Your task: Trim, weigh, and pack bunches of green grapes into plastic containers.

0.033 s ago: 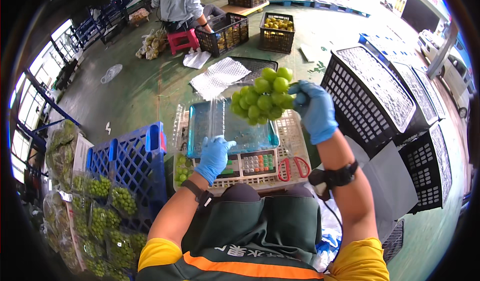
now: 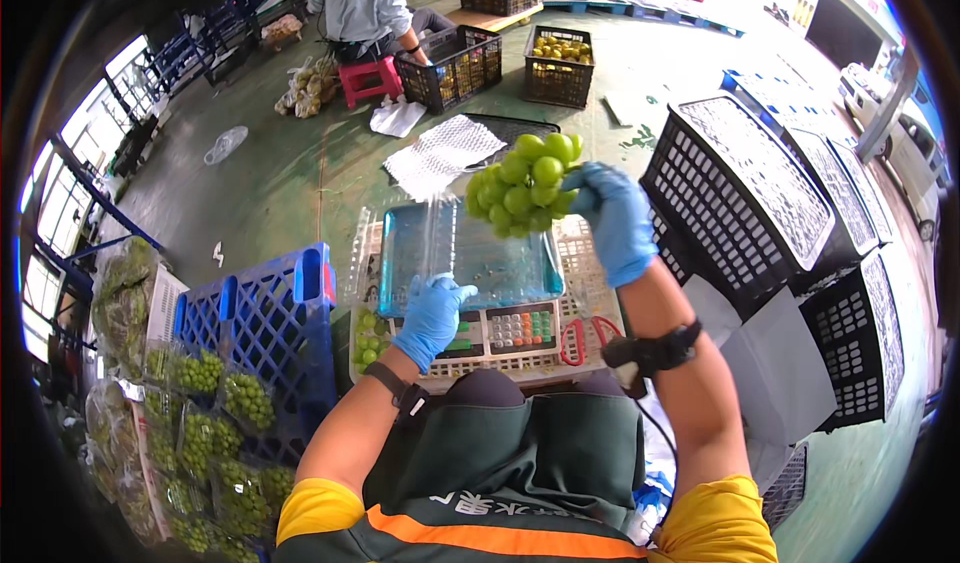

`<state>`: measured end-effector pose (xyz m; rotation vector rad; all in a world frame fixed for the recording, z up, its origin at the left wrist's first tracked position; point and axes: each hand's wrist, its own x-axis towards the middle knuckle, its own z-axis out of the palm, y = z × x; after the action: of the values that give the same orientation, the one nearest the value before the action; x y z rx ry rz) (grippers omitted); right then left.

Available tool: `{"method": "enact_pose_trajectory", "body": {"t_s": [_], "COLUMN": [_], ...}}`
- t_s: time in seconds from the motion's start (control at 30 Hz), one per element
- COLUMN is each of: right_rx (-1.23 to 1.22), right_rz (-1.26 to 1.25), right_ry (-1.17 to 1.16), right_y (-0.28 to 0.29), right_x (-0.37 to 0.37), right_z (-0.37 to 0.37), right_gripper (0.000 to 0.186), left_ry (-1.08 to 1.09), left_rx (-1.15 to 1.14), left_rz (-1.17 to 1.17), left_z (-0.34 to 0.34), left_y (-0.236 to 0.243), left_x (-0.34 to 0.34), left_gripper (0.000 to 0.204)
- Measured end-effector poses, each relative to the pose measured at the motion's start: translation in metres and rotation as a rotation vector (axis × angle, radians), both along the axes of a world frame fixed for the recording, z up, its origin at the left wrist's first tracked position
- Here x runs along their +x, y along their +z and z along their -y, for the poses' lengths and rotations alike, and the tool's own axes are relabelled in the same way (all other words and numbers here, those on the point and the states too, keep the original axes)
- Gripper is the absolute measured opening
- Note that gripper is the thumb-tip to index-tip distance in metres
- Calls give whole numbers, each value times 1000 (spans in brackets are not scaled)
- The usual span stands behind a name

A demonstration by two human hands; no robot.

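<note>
A bunch of green grapes (image 2: 522, 185) hangs in the air above the scale, tilted to the left. My right hand (image 2: 612, 221), in a blue glove, is closed on the stem end at its right side. Below stands a digital scale with a blue tray (image 2: 400, 248) and a keypad (image 2: 520, 329). A clear plastic box (image 2: 480, 263) rests on the tray, its outline hard to make out. My left hand (image 2: 432, 321), also gloved in blue, grips the box's near left edge. Red-handled scissors (image 2: 573, 343) lie right of the keypad.
The scale stands on a pale crate (image 2: 595, 293) with loose grapes (image 2: 368, 338) at its left. Bagged grapes (image 2: 205, 433) lie beside a blue crate (image 2: 255, 323). Black crates (image 2: 735, 213) stand right. White foam netting (image 2: 440, 158) lies ahead; farther off, a person (image 2: 365, 8) sits among fruit crates.
My right hand has shifted slightly left with the grapes, and the bunch has turned a little. My left hand stays at the plastic box.
</note>
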<state>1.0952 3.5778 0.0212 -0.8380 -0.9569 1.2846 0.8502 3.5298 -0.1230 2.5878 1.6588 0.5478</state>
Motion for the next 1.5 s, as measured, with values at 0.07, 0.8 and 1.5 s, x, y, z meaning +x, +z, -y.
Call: {"method": "enact_pose_trajectory", "body": {"t_s": [0.07,0.8,1.5], "right_rx": [128,424,819], "right_rz": [172,635,63], "right_ry": [17,633,1241], "right_y": [-41,9,25], "right_x": [-38,-29,-170], "right_z": [-15,168,212], "right_gripper": [19,29,38], "left_ry": [-49,-122,205], "left_rx": [3,-44,-369], "left_rz": [34,126,600], "left_z": [2,60,24], "left_y": [-2,30,-48], "left_x": [-8,-146,-205], "left_gripper": [33,33,31]}}
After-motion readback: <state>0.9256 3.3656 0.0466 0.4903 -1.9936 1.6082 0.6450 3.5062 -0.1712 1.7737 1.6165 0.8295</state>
